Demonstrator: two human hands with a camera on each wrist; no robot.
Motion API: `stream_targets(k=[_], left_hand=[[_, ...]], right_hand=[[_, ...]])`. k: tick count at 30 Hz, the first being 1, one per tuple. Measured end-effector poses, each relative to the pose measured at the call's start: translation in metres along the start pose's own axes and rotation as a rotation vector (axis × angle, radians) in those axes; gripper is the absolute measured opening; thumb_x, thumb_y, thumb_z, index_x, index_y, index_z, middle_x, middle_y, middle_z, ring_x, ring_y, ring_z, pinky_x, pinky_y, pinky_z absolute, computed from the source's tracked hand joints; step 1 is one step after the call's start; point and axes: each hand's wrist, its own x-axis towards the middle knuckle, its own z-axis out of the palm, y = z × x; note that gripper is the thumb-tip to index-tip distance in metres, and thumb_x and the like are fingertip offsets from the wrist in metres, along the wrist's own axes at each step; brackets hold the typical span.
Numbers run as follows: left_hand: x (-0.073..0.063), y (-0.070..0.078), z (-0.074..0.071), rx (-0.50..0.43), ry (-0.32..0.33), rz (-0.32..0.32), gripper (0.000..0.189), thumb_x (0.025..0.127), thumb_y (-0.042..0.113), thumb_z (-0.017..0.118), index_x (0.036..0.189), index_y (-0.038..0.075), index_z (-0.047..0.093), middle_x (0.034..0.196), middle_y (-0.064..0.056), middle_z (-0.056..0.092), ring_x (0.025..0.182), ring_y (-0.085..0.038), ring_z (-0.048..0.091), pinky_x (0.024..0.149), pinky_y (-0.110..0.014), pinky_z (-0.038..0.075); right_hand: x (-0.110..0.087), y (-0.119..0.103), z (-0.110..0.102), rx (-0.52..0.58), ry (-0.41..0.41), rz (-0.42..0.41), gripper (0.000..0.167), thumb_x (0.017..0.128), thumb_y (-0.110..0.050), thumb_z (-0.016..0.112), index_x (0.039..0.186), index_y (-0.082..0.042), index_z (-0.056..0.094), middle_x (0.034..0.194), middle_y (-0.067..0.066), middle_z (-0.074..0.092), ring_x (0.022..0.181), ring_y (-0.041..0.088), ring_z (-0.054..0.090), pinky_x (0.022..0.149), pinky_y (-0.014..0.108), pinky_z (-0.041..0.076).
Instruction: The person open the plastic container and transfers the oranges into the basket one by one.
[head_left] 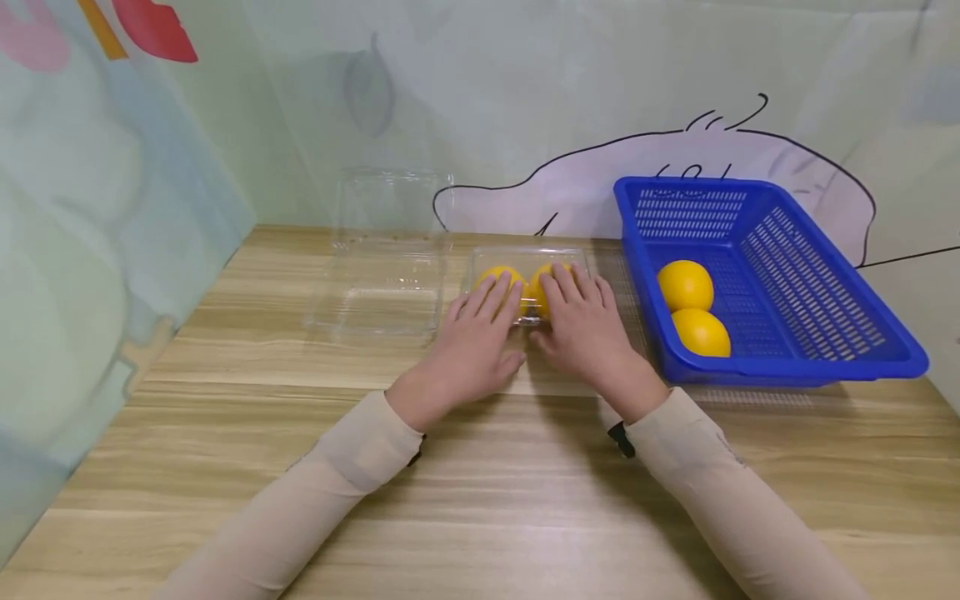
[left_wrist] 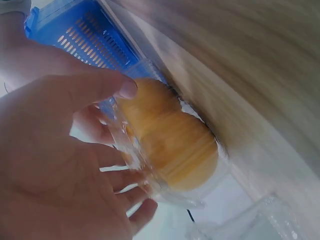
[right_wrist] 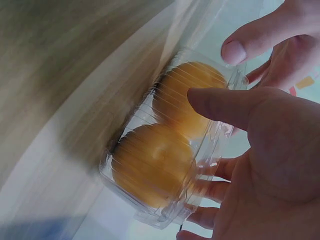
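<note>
A clear plastic clamshell box [head_left: 528, 252] stands on the table with its lid down over orange fruit, probably oranges [right_wrist: 152, 165]. Two of these fruits show side by side through its ribbed wall in the right wrist view. My left hand [head_left: 472, 346] lies over the left part of the lid, fingers extended. On the right part rests my right hand [head_left: 588, 333], its fingers also stretched forward across the top. Both thumbs stay at the near side; in the right wrist view they stand off the wall. The fingers partly hide the fruit from above.
To the right sits a blue perforated basket [head_left: 810, 368] with two more oranges [head_left: 686, 285] at its left side. Left of the box, another clear clamshell [head_left: 386, 312] stands with its lid raised. A printed wall covering [head_left: 525, 100] rises behind the wooden table [head_left: 480, 500].
</note>
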Motion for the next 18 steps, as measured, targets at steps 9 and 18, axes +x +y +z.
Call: stream_targets(k=[9,18], left_hand=[[-0.025,-0.015,-0.005,-0.088,0.083,0.074,0.086,0.105,0.035,0.067,0.165,-0.007,0.022,0.175,-0.024,0.015,0.164,-0.039,0.014,0.131,-0.054,0.018],[-0.052,-0.021,-0.004,-0.017,0.105,0.062,0.086,0.102,0.036,0.070,0.164,-0.005,0.028,0.173,-0.023,0.024,0.162,-0.037,0.021,0.131,-0.055,0.017]], right_hand=[[-0.001,0.005,-0.001,0.095,0.094,-0.080,0.076,0.099,-0.035,0.074,0.162,-0.010,0.039,0.171,0.021,0.031,0.159,0.043,0.025,0.129,0.063,0.013],[0.004,0.004,0.010,0.151,0.426,-0.379,0.028,0.095,-0.016,0.079,0.119,-0.010,0.068,0.143,0.017,0.062,0.133,0.037,0.057,0.120,0.057,0.031]])
